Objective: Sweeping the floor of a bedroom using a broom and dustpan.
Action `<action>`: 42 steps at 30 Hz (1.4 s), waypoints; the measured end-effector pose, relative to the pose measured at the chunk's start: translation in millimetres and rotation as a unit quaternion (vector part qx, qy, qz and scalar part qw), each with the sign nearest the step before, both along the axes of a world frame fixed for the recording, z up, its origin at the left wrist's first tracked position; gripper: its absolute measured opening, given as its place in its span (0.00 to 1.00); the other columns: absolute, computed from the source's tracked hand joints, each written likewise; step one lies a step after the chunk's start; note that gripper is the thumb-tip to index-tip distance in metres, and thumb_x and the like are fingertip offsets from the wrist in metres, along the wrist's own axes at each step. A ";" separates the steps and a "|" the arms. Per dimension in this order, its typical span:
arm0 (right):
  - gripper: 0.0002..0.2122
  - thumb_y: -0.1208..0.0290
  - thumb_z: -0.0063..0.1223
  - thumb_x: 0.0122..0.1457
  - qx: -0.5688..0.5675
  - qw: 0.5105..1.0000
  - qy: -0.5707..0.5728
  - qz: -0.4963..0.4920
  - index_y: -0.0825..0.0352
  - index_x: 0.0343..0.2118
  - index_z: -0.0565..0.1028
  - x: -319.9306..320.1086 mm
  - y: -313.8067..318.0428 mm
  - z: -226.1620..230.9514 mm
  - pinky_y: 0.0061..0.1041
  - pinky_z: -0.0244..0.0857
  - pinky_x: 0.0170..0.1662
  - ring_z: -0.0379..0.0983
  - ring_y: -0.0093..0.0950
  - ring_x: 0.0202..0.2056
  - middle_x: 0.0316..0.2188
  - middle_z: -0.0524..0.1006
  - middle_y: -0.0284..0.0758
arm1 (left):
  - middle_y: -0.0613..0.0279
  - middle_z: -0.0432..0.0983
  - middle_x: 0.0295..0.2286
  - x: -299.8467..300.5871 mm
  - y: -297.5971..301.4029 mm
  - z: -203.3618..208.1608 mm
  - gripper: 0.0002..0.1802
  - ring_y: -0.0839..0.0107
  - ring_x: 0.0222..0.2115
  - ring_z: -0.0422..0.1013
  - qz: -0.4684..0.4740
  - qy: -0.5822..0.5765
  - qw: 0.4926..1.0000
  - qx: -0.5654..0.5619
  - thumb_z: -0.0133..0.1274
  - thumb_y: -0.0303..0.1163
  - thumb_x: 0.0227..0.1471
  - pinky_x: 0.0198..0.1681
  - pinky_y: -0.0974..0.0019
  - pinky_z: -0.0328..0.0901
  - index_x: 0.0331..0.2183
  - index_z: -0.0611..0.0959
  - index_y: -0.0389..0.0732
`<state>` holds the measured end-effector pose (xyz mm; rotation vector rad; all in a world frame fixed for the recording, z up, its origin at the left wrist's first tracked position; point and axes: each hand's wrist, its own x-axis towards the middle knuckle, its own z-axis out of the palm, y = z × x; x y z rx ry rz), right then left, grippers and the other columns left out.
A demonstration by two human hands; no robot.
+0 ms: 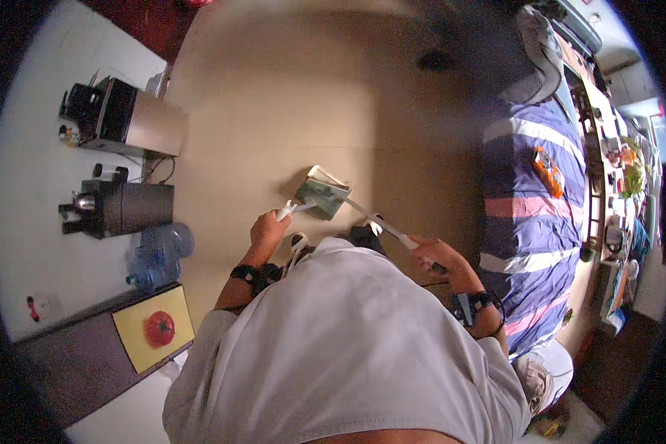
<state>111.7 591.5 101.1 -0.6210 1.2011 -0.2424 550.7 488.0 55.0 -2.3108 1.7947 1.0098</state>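
Note:
My left hand (268,229) is closed round the white top of a dustpan handle. Down by the floor in front of my feet is the green dustpan (324,206), with a pale edge on its far side. In my right hand (434,254) I grip a long pale broom handle (381,222), which slants down and forward to the dustpan. The broom's head is hard to make out against the pan. My shoes (374,224) show just behind it, partly hidden by my shirt.
At left stand a dark water dispenser (129,209), a box-shaped appliance (144,122) and blue water bottles (159,255). A bed with a striped cover (529,229) runs along the right, an orange packet (547,174) on it. Tan floor (274,111) lies ahead, partly shaded.

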 end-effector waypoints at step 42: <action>0.08 0.68 0.52 0.55 -0.244 0.970 0.002 0.007 0.64 0.35 0.69 307.6 -53.5 -58.9 0.20 0.59 0.17 0.66 0.21 0.17 0.18 0.70 0.29 | 0.50 0.78 0.32 300.0 116.0 5.8 0.22 0.51 0.35 0.74 0.167 0.000 0.983 -0.073 0.54 0.49 0.45 0.40 0.52 0.68 0.35 0.81 0.41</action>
